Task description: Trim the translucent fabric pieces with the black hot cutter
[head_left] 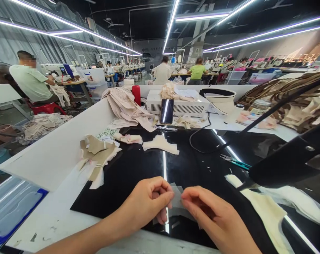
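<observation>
My left hand (pixel 149 199) and my right hand (pixel 215 215) are close together above the near part of the glossy black work surface (pixel 128 165). Between them is a thin, see-through whitish sheet piece (pixel 178 197), its edges at my fingertips. Thumb and forefinger of each hand are pinched at that sheet, and the fingers cover part of it. Beyond my hands, a cream cut fabric piece (pixel 160 144) lies flat. Long cream fabric pieces (pixel 265 204) lie to the right of my right hand.
Tied beige fabric bundles (pixel 99 151) lie at left. Teal-handled snips (pixel 235 162) rest at right, beneath a dark machine arm (pixel 287 162). A phone (pixel 167 111) leans on a white vented box (pixel 186 107). Farther back, people sit at sewing machines.
</observation>
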Tool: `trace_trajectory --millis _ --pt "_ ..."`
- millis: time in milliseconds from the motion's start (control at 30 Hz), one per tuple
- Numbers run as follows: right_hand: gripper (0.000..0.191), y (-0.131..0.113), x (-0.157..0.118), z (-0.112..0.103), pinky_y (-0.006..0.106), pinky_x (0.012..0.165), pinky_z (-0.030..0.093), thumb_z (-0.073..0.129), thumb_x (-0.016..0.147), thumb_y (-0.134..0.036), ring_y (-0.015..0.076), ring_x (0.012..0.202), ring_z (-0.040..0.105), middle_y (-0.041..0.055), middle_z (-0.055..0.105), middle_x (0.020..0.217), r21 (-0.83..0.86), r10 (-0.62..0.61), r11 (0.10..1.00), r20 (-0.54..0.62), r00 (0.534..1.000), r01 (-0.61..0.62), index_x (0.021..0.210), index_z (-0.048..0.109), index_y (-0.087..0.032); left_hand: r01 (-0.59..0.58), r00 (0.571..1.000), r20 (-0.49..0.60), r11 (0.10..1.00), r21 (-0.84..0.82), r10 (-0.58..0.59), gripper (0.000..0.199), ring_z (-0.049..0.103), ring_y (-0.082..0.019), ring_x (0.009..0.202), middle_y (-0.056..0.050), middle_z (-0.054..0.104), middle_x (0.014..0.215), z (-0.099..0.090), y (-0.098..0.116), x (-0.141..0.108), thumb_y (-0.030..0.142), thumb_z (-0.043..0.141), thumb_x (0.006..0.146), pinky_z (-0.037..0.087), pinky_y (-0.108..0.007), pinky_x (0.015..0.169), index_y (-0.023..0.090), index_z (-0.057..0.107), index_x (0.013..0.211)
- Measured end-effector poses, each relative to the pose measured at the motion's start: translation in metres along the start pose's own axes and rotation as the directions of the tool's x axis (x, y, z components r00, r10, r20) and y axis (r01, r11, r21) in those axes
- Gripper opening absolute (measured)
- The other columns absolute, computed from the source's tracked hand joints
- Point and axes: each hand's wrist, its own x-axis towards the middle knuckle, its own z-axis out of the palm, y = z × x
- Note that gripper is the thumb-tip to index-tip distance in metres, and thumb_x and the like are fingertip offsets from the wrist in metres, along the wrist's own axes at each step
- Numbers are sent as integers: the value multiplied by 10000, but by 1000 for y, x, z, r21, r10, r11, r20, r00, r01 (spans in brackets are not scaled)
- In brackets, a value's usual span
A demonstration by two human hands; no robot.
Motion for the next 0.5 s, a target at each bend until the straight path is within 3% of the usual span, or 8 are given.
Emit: trace_trajectory --millis 133,233,367,500 --pt "162 6 8 -2 295 665 495 709 942 -401 205 722 646 25 730 818 -75 -127 989 -28 992 124 854 819 -321 -16 998 -57 994 111 22 165 599 -107 541 49 622 747 0 5 0 358 650 951 517 -214 524 205 622 1006" --pt "151 10 14 -4 303 740 545 692 969 -363 228 817 706 34 761 905 -122 -188 975 -4 982 186 944 841 -347 -30 993 -100 940 340 68 124 609 -119 573 57 634 778 -1 9 -2 311 636 966 481 -220 555 235 599 1057" --pt "197 18 18 -4 292 757 588 653 1012 -349 221 856 751 34 776 965 -238 -258 933 86 962 271 1095 830 -371 -110 962 -95 686 720 254 97 623 -135 620 46 691 787 -4 4 -4 311 637 1017 407 -247 607 238 595 969" --pt "238 27 18 -4 254 718 602 559 1072 -342 178 834 762 17 761 971 -409 -344 829 166 924 382 1160 780 -351 -194 907 25 366 910 419 185 627 -146 604 42 679 751 -5 -8 -4 298 586 1064 365 -274 580 225 604 895"
